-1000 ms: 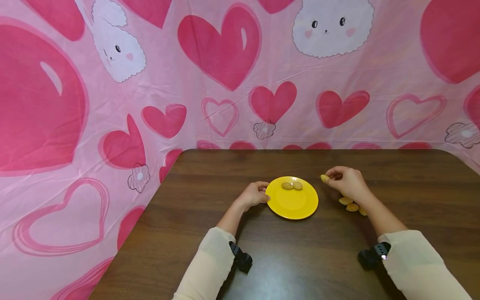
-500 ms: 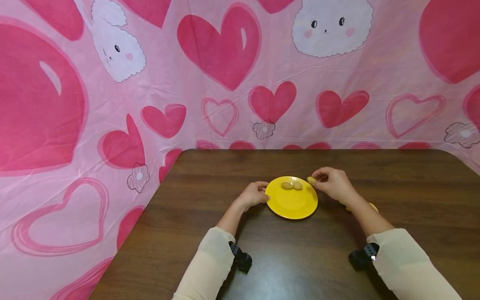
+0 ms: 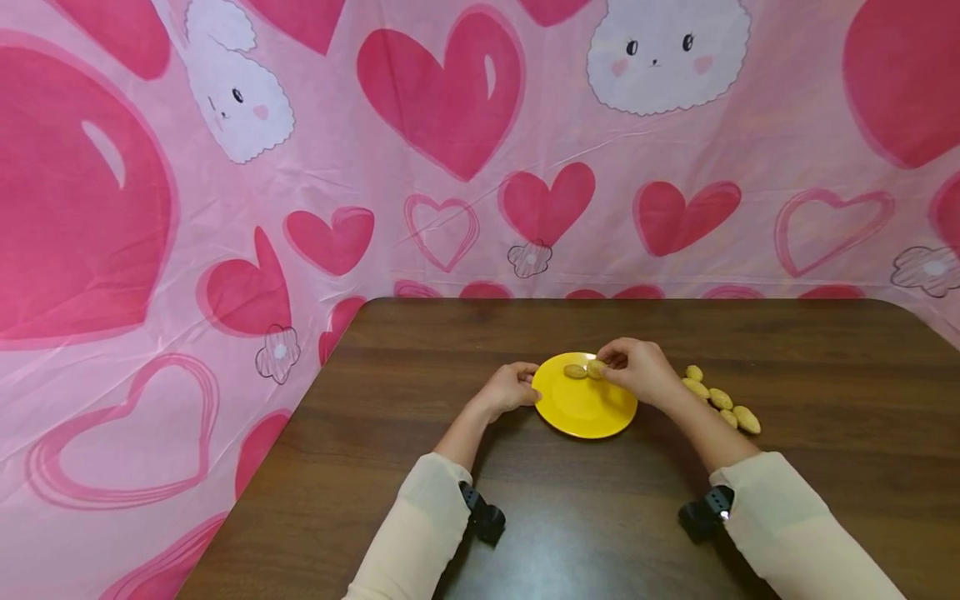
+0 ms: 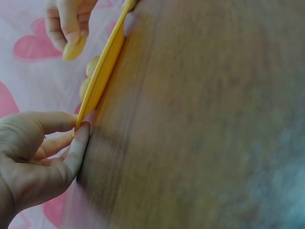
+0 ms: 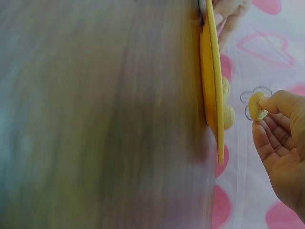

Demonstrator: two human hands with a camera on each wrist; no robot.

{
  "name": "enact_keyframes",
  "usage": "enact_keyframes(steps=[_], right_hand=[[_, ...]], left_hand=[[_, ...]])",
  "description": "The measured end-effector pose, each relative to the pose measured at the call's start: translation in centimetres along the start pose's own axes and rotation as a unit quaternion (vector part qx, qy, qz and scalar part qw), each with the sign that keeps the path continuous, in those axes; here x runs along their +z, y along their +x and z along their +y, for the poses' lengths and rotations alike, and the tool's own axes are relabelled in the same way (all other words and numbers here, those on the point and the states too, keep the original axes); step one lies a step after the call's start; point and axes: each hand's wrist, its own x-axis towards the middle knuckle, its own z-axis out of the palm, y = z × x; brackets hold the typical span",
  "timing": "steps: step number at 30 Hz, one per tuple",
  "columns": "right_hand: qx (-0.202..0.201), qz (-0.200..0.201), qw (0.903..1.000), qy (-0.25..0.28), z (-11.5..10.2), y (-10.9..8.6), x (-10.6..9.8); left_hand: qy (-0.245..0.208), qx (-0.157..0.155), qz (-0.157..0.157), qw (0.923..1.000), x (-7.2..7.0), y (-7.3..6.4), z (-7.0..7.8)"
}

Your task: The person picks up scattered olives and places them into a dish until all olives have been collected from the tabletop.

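Note:
My left hand point(image 3: 512, 388) pinches the near-left rim of a yellow plate point(image 3: 585, 408) between thumb and fingers; the left wrist view shows the plate point(image 4: 107, 67) edge-on in that grip. An oval, yellow-brown nut-like piece point(image 5: 257, 106) is pinched between the thumb and fingertips of my right hand point(image 3: 633, 371), raised above the plate's surface. Two similar pieces lie side by side toward the back of the plate; the left one point(image 3: 575, 372) shows plainly, while the right one is overlapped by the held piece in the head view.
To the right of the plate, several more oval pieces point(image 3: 721, 399) lie in a loose cluster on the brown wooden table point(image 3: 840, 375), partly behind my right forearm. A pink cloth with hearts point(image 3: 438, 92) hangs along the table's back edge and left side.
My right hand has moved left from beside the cluster to over the plate, carrying the oval piece. More of the cluster shows now. My left hand keeps its hold on the rim.

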Motion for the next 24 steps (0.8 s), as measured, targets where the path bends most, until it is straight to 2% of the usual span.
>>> enact_keyframes(steps=[12,24], right_hand=[[-0.032,-0.030,0.9987,-0.028,-1.2,1.4,2.0],[-0.021,-0.063,0.9959,-0.061,-2.2,2.3,3.5]], left_hand=[[-0.002,0.001,-0.002,1.0000,-0.1,0.0,0.0],[0.003,0.000,-0.004,1.0000,-0.2,0.0,-0.1]])
